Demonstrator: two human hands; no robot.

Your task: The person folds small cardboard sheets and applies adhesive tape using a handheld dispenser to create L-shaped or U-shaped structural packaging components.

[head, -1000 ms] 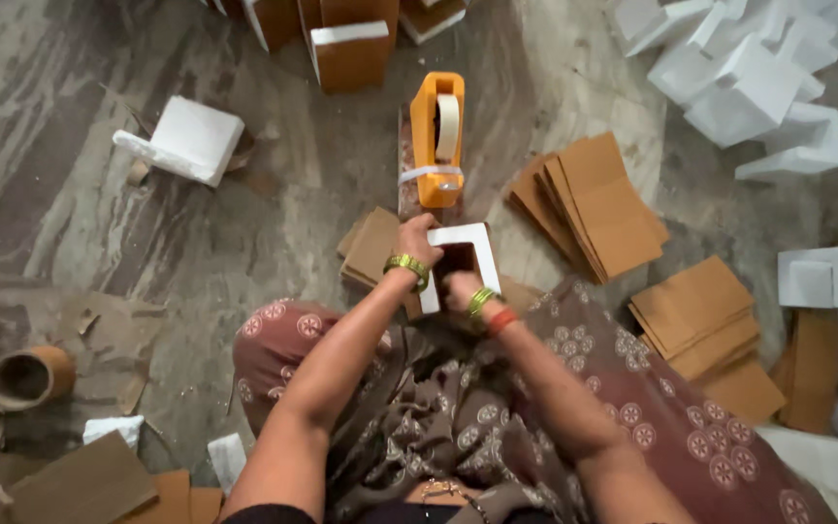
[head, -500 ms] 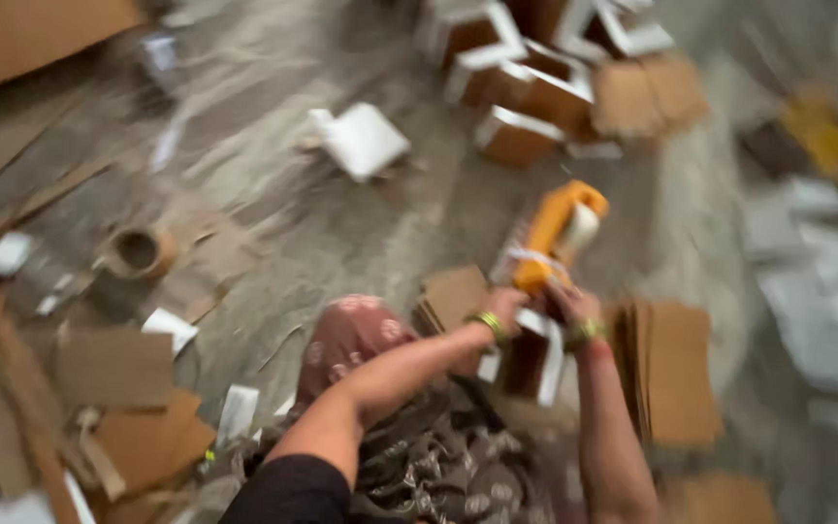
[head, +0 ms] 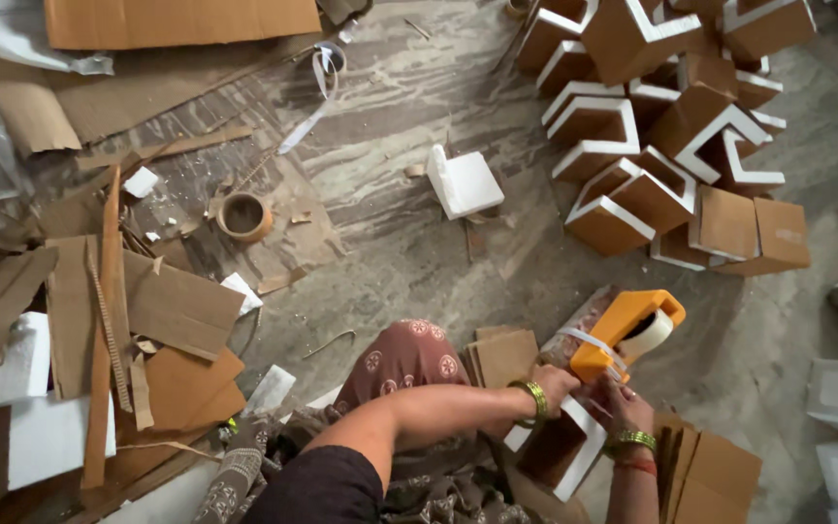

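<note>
My left hand [head: 553, 386] grips the top of a cardboard-covered foam corner piece [head: 563, 448] that stands on my lap, low and right of centre. My right hand [head: 623, 408] holds the same piece from its right side, fingers near the handle of an orange tape dispenser [head: 626, 333] with a white tape roll. The dispenser rests against the piece's upper edge. Both wrists wear bangles. A small stack of flat cardboard squares [head: 502, 357] lies just left of my left hand.
A heap of finished cardboard-and-foam corner pieces [head: 671, 126] fills the upper right. A loose white foam block [head: 465, 181] lies on the marble floor. Cardboard scraps [head: 147, 311] and an empty tape core [head: 243, 215] sit at left. More cardboard sheets [head: 715, 475] lie at lower right.
The view has swung left and tilted, bringing the scrap pile and heap of finished pieces into sight. My hands stay on the corner piece; the dispenser now lies at its upper right.
</note>
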